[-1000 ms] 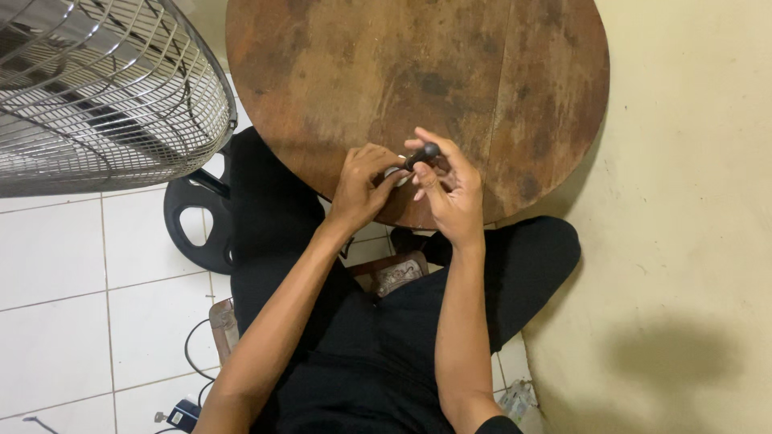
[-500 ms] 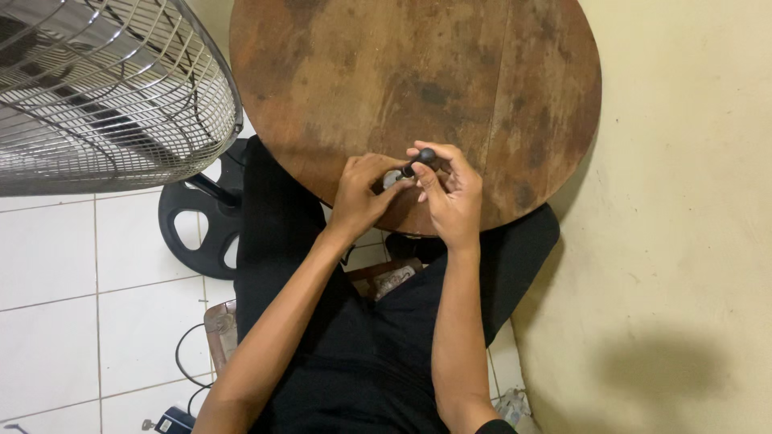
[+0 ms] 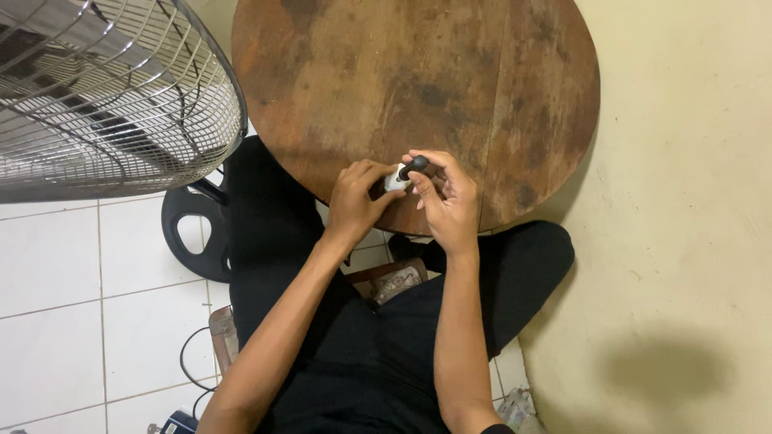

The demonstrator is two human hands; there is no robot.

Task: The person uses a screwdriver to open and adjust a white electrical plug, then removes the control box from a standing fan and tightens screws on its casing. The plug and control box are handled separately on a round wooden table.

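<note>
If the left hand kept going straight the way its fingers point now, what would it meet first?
The left hand points right, at the small white object with a dark rounded cap it already touches; just beyond is the right hand. Depth looks close, but is hard to judge.

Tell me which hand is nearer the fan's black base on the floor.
Left. The left hand is over the round table's near edge, on the side toward the black fan base; the right hand is farther off, beyond the small white bottle both hold.

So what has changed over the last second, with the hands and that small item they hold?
Hardly anything: both hands stay pinched on the small white piece with a black knob at the round brown wooden table edge. Only the view drifted slightly. Left hand, right hand unmoved.
</note>
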